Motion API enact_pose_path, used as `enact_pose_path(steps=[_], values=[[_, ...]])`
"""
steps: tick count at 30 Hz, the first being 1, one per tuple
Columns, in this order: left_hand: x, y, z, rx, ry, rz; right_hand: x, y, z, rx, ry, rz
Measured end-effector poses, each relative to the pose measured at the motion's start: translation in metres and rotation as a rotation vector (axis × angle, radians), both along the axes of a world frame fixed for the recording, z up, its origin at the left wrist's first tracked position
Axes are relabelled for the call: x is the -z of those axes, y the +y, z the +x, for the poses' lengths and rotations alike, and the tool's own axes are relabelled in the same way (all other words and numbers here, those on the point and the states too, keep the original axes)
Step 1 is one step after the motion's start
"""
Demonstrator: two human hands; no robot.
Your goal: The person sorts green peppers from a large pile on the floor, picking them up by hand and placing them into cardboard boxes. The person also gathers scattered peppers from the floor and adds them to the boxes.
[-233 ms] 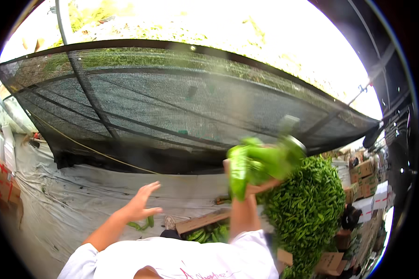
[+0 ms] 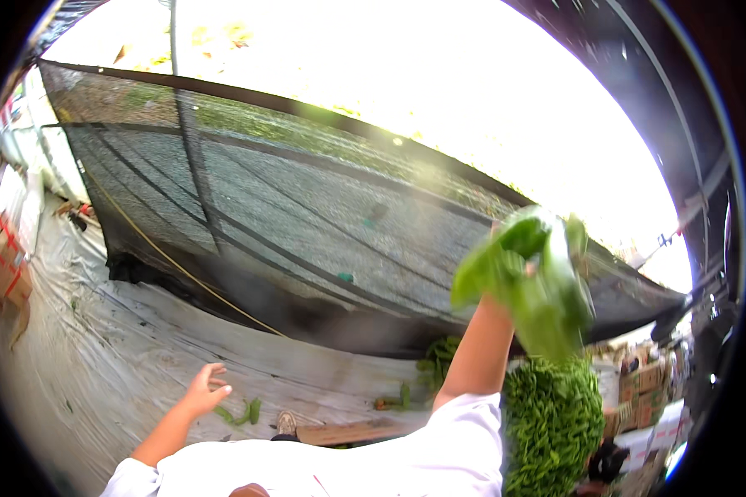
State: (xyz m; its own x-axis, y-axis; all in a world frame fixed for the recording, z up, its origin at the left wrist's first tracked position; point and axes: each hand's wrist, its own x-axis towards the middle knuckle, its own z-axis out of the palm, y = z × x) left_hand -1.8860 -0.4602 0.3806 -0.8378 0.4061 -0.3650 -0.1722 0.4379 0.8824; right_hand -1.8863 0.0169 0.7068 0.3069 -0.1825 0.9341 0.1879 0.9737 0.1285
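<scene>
Raised high at the right, my right hand (image 2: 499, 303) grips a bunch of long green peppers (image 2: 518, 290). Motion smears the bunch and its peppers hide most of the fingers. Below it a big heap of green peppers (image 2: 553, 427) rises beside my right sleeve. My left hand (image 2: 203, 391) hangs low at the left, fingers apart and slightly bent, with nothing in it. A few loose green peppers (image 2: 244, 412) lie on the pale ground sheet just right of that hand. Close to my body shows the edge of a cardboard box (image 2: 348, 432).
A dark mesh screen (image 2: 307, 215) stretches across in front of me, with a yellow cord (image 2: 182, 273) running down it. More peppers (image 2: 402, 398) lie on the pale sheet (image 2: 124, 356). Cartons (image 2: 642, 385) stand at the right, others (image 2: 4, 257) at the far left.
My right hand has moved up and to the right with the peppers. The left hand sits lower and further left. The view has shifted; less of the box shows.
</scene>
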Motion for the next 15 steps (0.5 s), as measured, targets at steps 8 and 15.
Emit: enact_pose_path(steps=[8, 15], values=[[0.044, -0.067, 0.0, -0.393, -0.228, 0.143, 0.001, 0.013, -0.18, -0.384, -0.787, -0.294], [0.191, -0.151, 0.083, -0.476, -0.622, -0.065, 0.412, -0.173, -0.036, -0.778, -1.419, -0.965]])
